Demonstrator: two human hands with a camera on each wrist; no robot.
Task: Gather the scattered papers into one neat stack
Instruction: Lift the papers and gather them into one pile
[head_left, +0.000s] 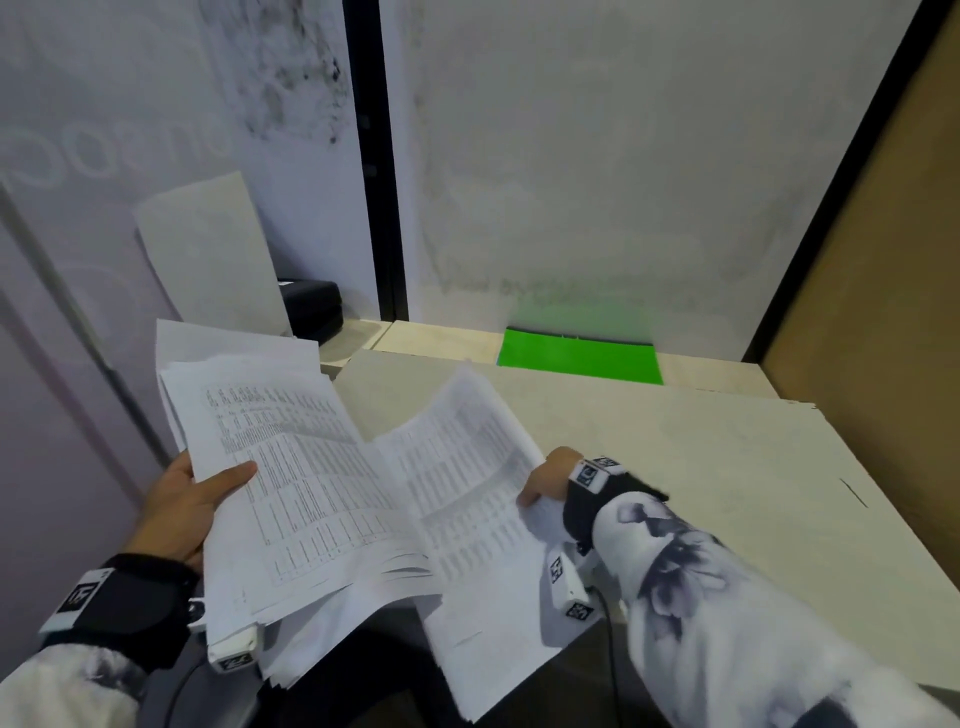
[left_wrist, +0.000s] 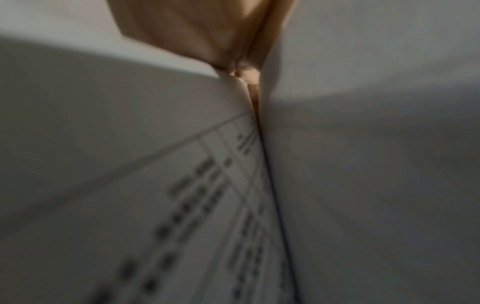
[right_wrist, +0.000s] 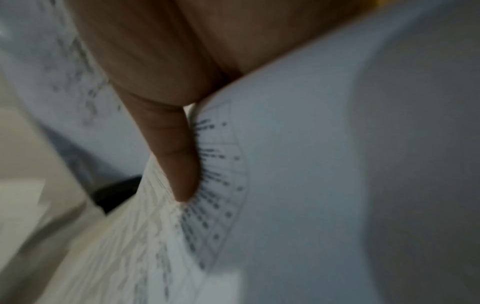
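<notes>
The left hand (head_left: 182, 499) is gripping a printed paper bundle (head_left: 291, 499) with its thumb on top, while the right hand (head_left: 545, 480) is pinching further sheets (head_left: 467, 467) overlapping it, raised above the worktop (head_left: 701, 467).

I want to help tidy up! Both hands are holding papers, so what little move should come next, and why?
Probably bring the right hand and its printed sheets over onto the bundle in the left hand. The two lots overlap crookedly and fan out at the bottom, so they aren't one neat stack yet.
</notes>
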